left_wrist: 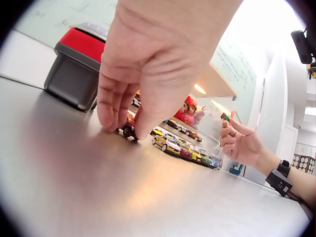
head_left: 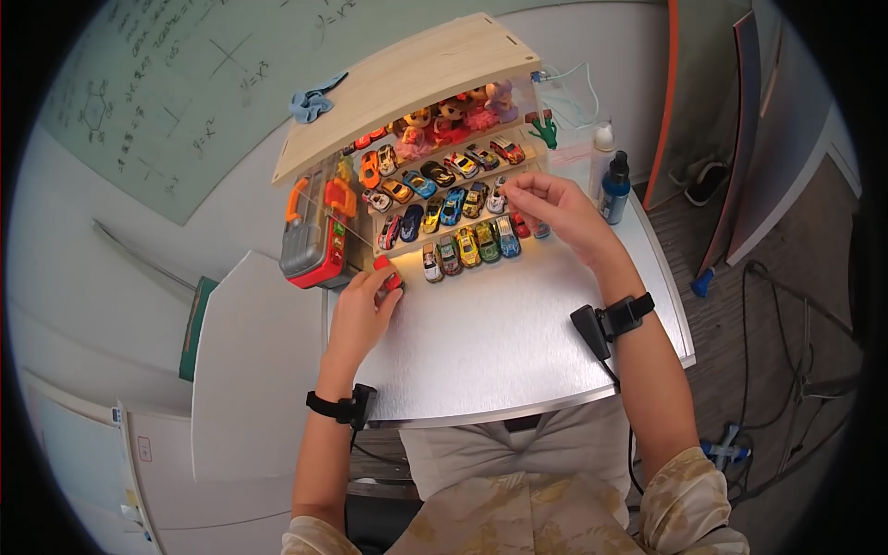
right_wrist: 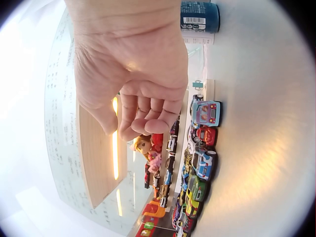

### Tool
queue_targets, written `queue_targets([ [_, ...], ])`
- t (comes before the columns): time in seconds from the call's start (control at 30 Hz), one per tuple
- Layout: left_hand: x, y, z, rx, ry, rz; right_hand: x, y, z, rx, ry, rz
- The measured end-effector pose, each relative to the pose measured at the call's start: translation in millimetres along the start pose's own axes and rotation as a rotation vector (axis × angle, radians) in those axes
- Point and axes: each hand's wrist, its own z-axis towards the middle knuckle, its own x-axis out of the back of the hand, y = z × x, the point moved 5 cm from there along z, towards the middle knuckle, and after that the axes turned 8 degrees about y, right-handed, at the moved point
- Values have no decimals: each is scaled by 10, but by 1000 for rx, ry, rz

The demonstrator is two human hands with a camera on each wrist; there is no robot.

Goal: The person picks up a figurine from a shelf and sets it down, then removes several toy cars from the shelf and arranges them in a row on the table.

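Note:
My left hand [head_left: 363, 310] is low over the tabletop at the left end of the display, pinching a small red toy car [head_left: 389, 276] between thumb and fingers. In the left wrist view, the red car's dark wheel [left_wrist: 128, 131] shows close over the table. My right hand [head_left: 558, 215] is raised in front of the display's right end. Its fingers are loosely bent, and nothing shows between them in the right wrist view. From the head view, its fingertips overlap a white toy car [head_left: 497, 196]. A front row of toy cars, including a yellow one [head_left: 465, 248], stands on the table.
A wooden tiered shelf [head_left: 416, 88] carries several toy cars and dolls [head_left: 450, 116], with a blue cloth [head_left: 314, 102] on top. A grey-and-red toolbox [head_left: 310, 250] stands left. At right are a blue bottle [head_left: 615, 190], a white bottle [head_left: 603, 139] and a green cactus figure [head_left: 544, 131].

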Motion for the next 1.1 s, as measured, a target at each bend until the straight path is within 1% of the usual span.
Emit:
queue_targets([
  [0.17, 10, -18, 12, -3, 4, 19, 0, 4, 12, 0, 7, -3],
  [0.27, 11, -23, 12, 3, -30, 31, 3, 11, 17, 4, 1, 3],
  [0.37, 107, 144, 34, 67, -43, 155, 13, 7, 9, 9, 15, 11],
  [0.47, 177, 426, 120, -216, 48, 94, -16, 8, 22, 22, 17, 34],
  [0.57, 34, 532, 240, -312, -29, -2, -11, 7, 18, 19, 4, 29],
  [0.67, -143, 546, 300, -288, -88, -32, 18, 11, 18, 28, 15, 25],
  [0.77, -227, 471, 275, -314, -70, 56, 27, -9, 12, 46, 37, 19],
  [0.87, -205, 444, 212, -285, -27, 109, 37, -4, 22, 52, 23, 34],
  [0.97, -179, 452, 183, -332, 27, 71, 11, 11, 28, 37, -4, 34],
  [1.1, -175, 417, 204, -244, -45, -33, 0, -29, 1, 14, -5, 6],
])
